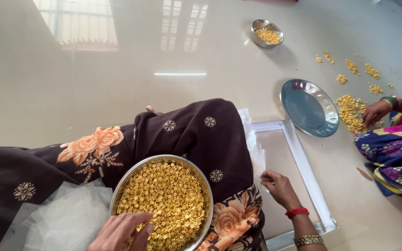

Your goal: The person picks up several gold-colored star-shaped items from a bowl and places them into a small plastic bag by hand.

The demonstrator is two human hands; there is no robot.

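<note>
A round steel bowl (206, 189) full of small golden pieces sits on my lap, over a dark brown cloth with peach flowers. My left hand (121, 231) rests on the pieces at the bowl's near left edge, fingers curled into them; whether it holds any is hidden. My right hand (279, 186), with a red band and a gold bangle at the wrist, pinches a stack of clear plastic pouches (256, 151) lying beside my knee on a white-framed board (303, 160).
A shiny steel plate (309, 108) lies on the beige floor ahead right. Beside it another person's hand (376, 112) touches a heap of golden pieces (351, 111). Small piles are scattered beyond. A small steel bowl (266, 33) stands farther off. Crumpled clear plastic (66, 214) lies at my left.
</note>
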